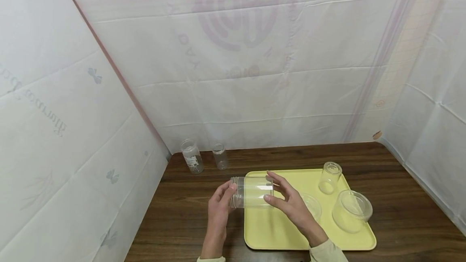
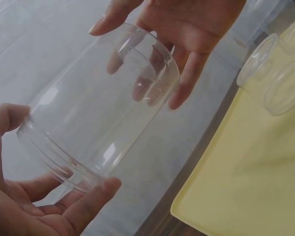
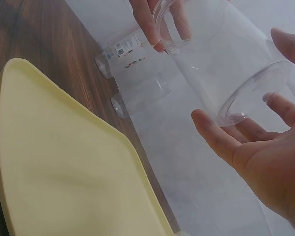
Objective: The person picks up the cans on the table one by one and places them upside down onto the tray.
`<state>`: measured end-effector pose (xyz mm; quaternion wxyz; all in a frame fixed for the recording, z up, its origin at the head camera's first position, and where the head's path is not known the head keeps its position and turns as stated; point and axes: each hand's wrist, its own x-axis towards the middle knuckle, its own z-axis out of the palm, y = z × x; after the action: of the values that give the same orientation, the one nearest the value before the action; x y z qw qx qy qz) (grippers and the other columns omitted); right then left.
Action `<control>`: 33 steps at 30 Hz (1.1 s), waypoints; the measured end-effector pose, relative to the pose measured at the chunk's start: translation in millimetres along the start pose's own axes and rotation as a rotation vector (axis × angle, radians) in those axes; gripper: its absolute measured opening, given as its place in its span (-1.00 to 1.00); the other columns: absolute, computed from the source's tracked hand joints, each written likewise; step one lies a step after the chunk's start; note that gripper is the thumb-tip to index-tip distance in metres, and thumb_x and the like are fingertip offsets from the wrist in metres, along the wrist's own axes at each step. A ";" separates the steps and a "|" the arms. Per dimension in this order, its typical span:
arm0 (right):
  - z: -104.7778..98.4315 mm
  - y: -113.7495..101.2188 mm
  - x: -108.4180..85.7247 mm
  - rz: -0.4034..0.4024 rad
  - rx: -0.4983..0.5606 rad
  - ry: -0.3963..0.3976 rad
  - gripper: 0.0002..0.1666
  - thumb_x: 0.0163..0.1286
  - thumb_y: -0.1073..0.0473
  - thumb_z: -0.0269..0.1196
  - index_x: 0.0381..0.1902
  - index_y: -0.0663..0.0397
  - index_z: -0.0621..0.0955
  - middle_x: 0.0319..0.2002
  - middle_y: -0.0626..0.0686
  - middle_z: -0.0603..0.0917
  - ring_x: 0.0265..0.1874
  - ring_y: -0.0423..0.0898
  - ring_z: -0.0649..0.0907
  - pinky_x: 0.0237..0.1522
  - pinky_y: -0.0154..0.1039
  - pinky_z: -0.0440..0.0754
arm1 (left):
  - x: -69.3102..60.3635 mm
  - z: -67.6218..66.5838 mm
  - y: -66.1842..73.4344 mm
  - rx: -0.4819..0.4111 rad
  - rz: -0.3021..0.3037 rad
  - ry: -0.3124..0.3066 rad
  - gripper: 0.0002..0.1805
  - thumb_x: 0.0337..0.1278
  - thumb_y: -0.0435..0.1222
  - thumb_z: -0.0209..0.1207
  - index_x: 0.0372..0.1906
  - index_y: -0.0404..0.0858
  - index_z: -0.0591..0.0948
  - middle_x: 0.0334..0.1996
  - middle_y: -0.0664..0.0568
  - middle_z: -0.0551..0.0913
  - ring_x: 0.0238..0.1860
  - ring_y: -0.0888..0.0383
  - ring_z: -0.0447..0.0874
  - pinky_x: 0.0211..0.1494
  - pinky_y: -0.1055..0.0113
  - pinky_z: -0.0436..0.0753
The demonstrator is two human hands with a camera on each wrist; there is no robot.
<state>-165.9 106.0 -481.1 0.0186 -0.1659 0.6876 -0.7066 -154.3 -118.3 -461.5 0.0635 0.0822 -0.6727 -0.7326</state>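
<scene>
A clear, empty jar lies sideways in the air between my two hands, above the left edge of the yellow tray. Its threaded mouth end is gripped by my left hand, thumb on the near side. Around the base end, my right hand holds the jar between thumb and fingers. The left wrist view shows the ridged neck of the jar against the left fingers. Through the clear wall of the base, some right fingers are visible.
On the tray stand a narrow clear jar and a wide clear jar. A round clear piece lies partly behind the right hand. Behind the tray's left side, a labelled jar and a smaller jar stand on the wooden table.
</scene>
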 end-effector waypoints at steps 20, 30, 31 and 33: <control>-4.7 -7.8 3.4 0.009 -0.031 -0.002 -0.21 0.52 0.19 0.34 0.62 -0.09 0.36 0.52 0.19 0.40 0.46 0.32 0.40 0.22 0.01 0.58 | 5.1 -3.4 2.2 0.014 -0.019 -0.046 -0.44 0.49 -0.06 0.27 0.32 -0.41 0.61 0.08 -0.14 0.72 -0.05 0.12 0.70 -0.03 0.23 0.68; -7.6 -10.3 5.1 0.004 -0.055 -0.008 -0.23 0.54 0.16 0.33 0.62 -0.12 0.36 0.52 0.17 0.39 0.45 0.29 0.41 0.21 0.06 0.58 | 5.6 -3.6 4.8 0.036 -0.005 -0.072 -0.42 0.51 -0.03 0.25 0.33 -0.40 0.60 0.13 -0.14 0.71 0.06 0.04 0.69 0.04 0.19 0.69; -7.8 -10.8 5.1 0.002 -0.058 -0.008 -0.23 0.54 0.16 0.32 0.62 -0.12 0.36 0.52 0.17 0.39 0.45 0.29 0.40 0.20 0.06 0.58 | 5.7 -3.4 5.2 0.033 -0.003 -0.074 -0.43 0.51 -0.04 0.26 0.32 -0.40 0.61 0.13 -0.15 0.71 0.07 0.01 0.70 0.05 0.18 0.70; -8.4 -11.8 5.1 0.001 -0.065 -0.004 -0.24 0.53 0.16 0.32 0.62 -0.12 0.36 0.52 0.17 0.39 0.45 0.29 0.40 0.20 0.06 0.58 | 6.0 -3.2 5.3 0.037 -0.001 -0.076 -0.45 0.50 -0.05 0.26 0.31 -0.40 0.61 0.11 -0.14 0.71 0.08 -0.02 0.70 0.04 0.19 0.70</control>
<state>-170.6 113.4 -468.5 0.0149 -0.1678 0.7103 -0.6835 -159.6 -123.1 -456.6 0.0359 0.0559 -0.6880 -0.7227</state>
